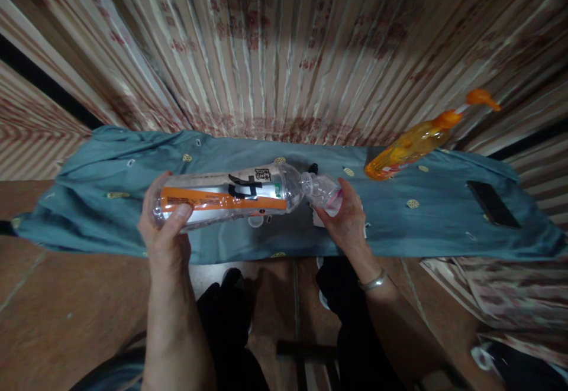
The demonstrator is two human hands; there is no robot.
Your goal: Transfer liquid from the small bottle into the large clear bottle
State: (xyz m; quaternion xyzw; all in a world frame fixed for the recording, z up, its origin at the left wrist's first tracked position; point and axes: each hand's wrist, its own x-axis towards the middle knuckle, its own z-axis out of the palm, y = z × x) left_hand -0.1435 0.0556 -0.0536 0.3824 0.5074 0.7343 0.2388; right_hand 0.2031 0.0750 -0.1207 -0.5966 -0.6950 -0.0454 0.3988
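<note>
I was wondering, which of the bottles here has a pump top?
The orange pump bottle standing on the teal cloth at the right. The large clear plastic bottle with the orange label and the small clear bottle are held in hands and have no pump.

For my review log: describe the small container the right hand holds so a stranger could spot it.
On the teal cloth before the striped curtain, the left hand tips a large orange-labelled bottle. At its mouth, the right hand holds the small clear cup, far smaller than the orange pump bottle.
</note>
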